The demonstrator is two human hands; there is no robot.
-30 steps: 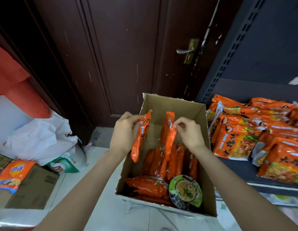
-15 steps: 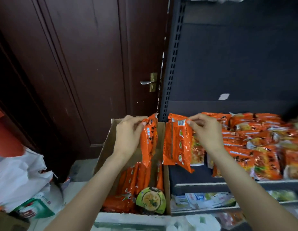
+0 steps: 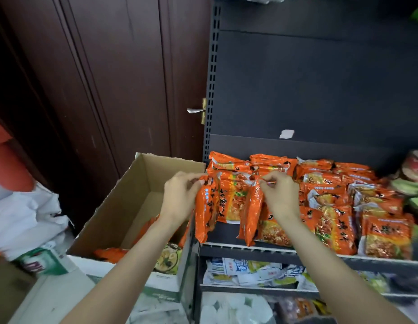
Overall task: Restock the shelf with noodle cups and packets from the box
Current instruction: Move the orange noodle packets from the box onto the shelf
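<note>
Head view: I see my left hand (image 3: 180, 197) pinching the top edge of one orange noodle packet (image 3: 204, 213), fingers curled round it, at the left front of the dark shelf (image 3: 273, 251). My right hand (image 3: 277, 195) pinches a second packet (image 3: 250, 218) likewise, just beside the first. Both packets hang upright over the shelf edge, in front of stacked orange packets. Left of the shelf stands the cardboard box (image 3: 123, 202), with more packets and a noodle cup (image 3: 167, 260) inside.

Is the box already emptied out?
No, orange packets and a noodle cup still lie at the bottom of the cardboard box.
</note>
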